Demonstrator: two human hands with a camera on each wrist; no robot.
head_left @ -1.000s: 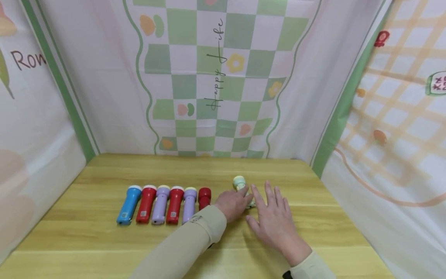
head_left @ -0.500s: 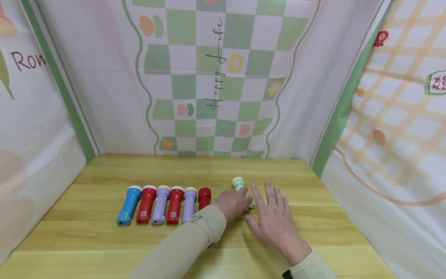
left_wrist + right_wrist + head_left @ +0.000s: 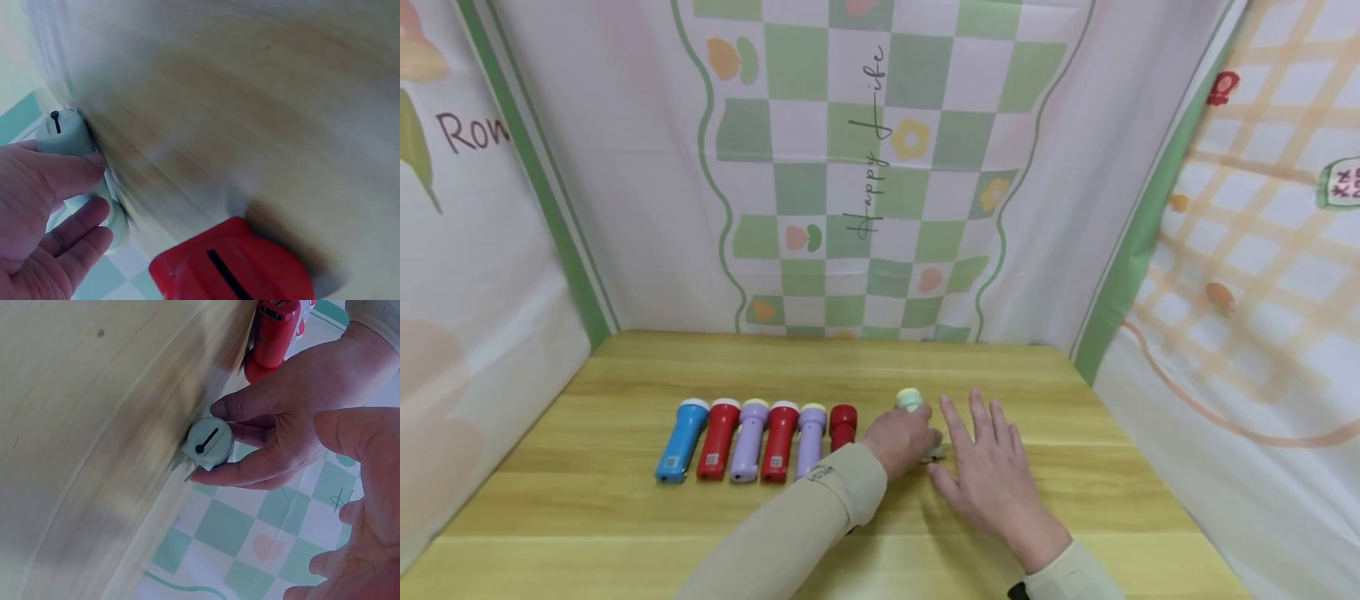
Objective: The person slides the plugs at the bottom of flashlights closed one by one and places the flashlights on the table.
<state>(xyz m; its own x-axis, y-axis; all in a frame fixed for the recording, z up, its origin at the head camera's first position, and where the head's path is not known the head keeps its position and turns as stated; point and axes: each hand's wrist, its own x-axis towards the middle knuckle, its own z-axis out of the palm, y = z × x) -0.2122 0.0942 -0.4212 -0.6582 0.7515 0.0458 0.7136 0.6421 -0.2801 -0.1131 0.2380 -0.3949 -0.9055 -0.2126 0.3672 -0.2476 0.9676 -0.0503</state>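
A pale green flashlight lies on the table, its lamp end pointing away from me. My left hand grips it from the left, thumb on one side and fingers on the other; the palm hides its middle in the head view. Seen from the right wrist, the round tail of the flashlight shows a dark slot and thin metal prongs beside the wood. My right hand is just to the right, palm down with fingers spread, holding nothing. A red flashlight lies left of my left hand, partly covered by the forearm.
Left of that red one, several flashlights lie in a row: a blue flashlight, then red and purple ones such as the purple flashlight. The wooden table ends against a patterned curtain at the back.
My left hand has drawn the pale green flashlight slightly toward me and to the left. The right hand stays in place. The head view has shifted a little.
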